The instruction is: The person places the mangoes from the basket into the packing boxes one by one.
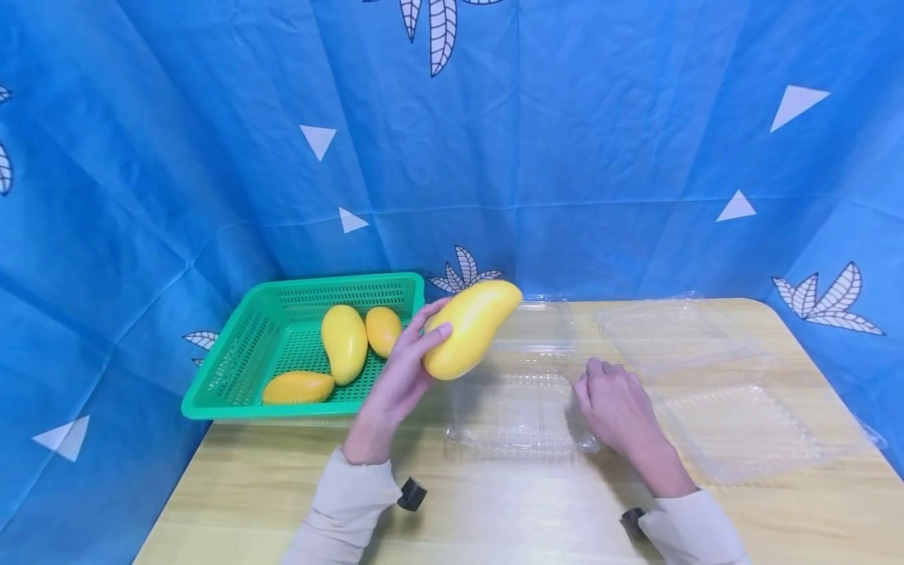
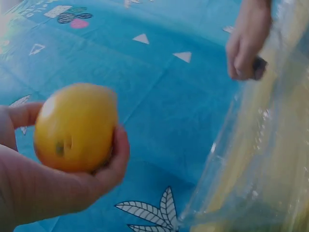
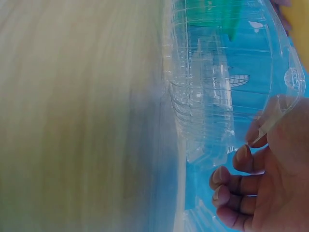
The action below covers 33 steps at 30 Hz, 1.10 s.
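My left hand holds a large yellow mango above the table, its narrow end pointing up to the right. In the left wrist view the fingers wrap around the mango, with its stem spot facing the camera. A clear plastic clamshell box lies open below the mango. My right hand is at that box's right side. The right wrist view shows the hand with curled fingers, pinching the corner of the box's rim between thumb and finger.
To the left stands a green plastic basket with two orange-yellow mangoes and a yellow mango in it. Another open clear clamshell box lies at the right of the wooden table. A blue patterned cloth hangs behind.
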Tool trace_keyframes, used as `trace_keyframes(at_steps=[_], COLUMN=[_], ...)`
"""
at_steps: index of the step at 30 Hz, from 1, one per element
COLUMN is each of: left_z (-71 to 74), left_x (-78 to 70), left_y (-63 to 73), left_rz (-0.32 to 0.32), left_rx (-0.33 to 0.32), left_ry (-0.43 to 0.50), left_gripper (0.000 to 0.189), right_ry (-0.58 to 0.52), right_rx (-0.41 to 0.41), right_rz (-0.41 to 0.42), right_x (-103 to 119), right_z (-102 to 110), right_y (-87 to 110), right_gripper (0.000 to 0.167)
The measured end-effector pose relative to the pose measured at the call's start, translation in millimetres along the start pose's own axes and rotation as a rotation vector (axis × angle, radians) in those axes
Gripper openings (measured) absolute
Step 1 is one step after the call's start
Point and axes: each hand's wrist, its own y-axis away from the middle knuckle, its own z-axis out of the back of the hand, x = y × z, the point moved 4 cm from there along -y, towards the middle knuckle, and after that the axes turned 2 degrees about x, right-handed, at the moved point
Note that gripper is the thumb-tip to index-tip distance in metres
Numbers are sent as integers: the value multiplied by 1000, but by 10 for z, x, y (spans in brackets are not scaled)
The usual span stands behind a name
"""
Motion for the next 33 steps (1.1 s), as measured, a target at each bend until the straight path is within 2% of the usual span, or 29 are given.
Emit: trace_keyframes(at_steps=[6,9,12,15,19,25,28,33], left_z=[-12,-36,-57,-82,-138,-218,-252,-281], left_x=[117,178,251,320,392,511,563,630], left_y=[-37,-34,-38,-44,-60,-83,-96,-100], left_rz=[17,27,36,47,31,-36,-64,-66], left_rx=[36,88,145,209,282,345,378,432], left_ry=[-295,-449,-561,-636,-720,-878,-916,-916], left_gripper=[50,53,55,54,50,48,47,46], right_ry=[1,2,3,2,0,-1,-3,-9], right_rx=[1,6,7,6,5,4,4,12], right_rz=[-2,-5,-7,-7,-4,-6,-11,-14], right_x=[-6,-10,-8,-7,-5,-10,-16,-14], right_z=[-3,-8,-6,-3,1,2,3,2], right_y=[-2,-2,-1,1,1,-1,-2,-1], right_gripper=[24,24,24,24,24,24,24,24])
